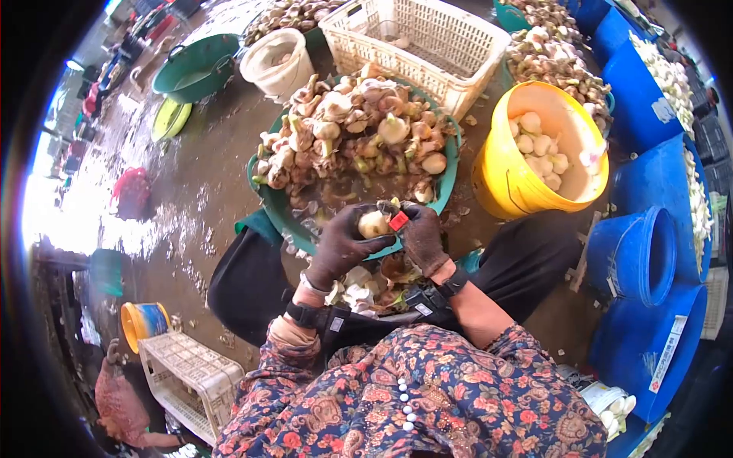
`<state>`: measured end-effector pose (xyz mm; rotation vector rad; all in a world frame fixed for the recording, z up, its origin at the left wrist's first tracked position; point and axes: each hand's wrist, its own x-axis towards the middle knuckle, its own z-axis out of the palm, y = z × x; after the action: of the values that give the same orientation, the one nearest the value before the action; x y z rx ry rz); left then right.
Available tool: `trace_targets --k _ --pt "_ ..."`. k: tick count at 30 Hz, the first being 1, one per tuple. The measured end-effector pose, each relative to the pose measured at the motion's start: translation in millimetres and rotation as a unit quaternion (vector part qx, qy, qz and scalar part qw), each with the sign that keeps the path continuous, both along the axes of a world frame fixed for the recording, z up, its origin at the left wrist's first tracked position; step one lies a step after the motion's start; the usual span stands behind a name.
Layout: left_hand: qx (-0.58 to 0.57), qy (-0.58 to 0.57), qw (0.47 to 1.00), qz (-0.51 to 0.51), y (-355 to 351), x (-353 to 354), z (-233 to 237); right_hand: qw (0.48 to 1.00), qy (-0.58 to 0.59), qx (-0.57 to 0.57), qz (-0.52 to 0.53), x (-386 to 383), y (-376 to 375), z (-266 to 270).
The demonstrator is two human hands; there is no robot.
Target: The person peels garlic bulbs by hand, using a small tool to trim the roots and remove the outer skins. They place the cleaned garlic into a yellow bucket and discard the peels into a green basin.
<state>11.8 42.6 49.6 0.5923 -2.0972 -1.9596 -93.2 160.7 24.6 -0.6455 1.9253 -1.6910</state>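
Cupping a smooth pale round bulb [374,224] at the near rim of the round green plastic basin [263,197], dark-gloved left hand [340,246] clamped around it, right hand [424,238] pinched tight on a red-handled tool [398,220].

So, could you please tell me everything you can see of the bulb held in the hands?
The bulb is small, rounded and pale cream, smooth-looking, apparently peeled. The gloved left hand cups it from below, hiding its lower part. The right hand holds a red tool against its right side. It sits above the near rim of the green basin.
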Motion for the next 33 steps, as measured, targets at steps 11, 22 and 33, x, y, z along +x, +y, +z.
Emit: trace_targets --k 11,22,33 --pt "-0.266 -0.051 0.962 0.044 4 11 -9 0.987 0.080 0.123 0.061 7 -2 -11" --pt "0.163 0.033 0.979 0.116 15 13 -33 0.882 -0.420 -0.054 0.208 9 7 -4" --pt "-0.188 -0.048 0.980 -0.044 -3 35 -22 0.839 -0.391 0.026 0.376 -17 21 -52"
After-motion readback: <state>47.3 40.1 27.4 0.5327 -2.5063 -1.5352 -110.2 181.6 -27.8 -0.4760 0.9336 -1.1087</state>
